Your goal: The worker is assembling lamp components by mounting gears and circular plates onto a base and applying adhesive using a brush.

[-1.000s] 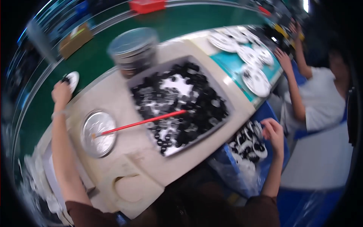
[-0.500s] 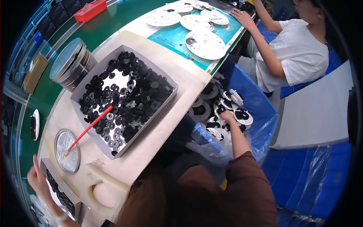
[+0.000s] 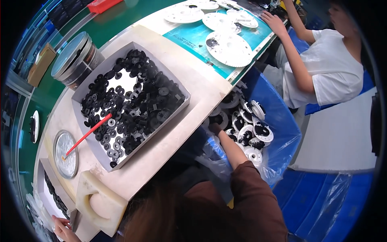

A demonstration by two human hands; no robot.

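Observation:
My left hand (image 3: 63, 230) is low at the left, by the near end of a narrow box (image 3: 49, 201) of black parts. Its visible fingers look slightly apart, and I make out nothing in them. My right hand (image 3: 216, 128) reaches into a blue plastic-lined bin (image 3: 278, 117), at its table side. Its fingers are lost in shadow among round white discs (image 3: 254, 154) that carry black parts, so a grip cannot be made out. A large grey box (image 3: 141, 149) of small black gears and rings stands on the table. A red stick (image 3: 89, 136) slants from a round metal lid (image 3: 69, 169) towards it.
A cream block with a round hole (image 3: 84, 201) lies at the table's near edge. A bucket (image 3: 86, 60) stands beyond the large box. White discs (image 3: 229, 50) rest on a teal mat (image 3: 189, 42). A person in a white shirt (image 3: 338, 68) sits at the far right.
My left hand has come down and nearer, beside the narrow box's near end. My right hand has moved left in the bin, into shadow by the table edge. The view has shifted slightly.

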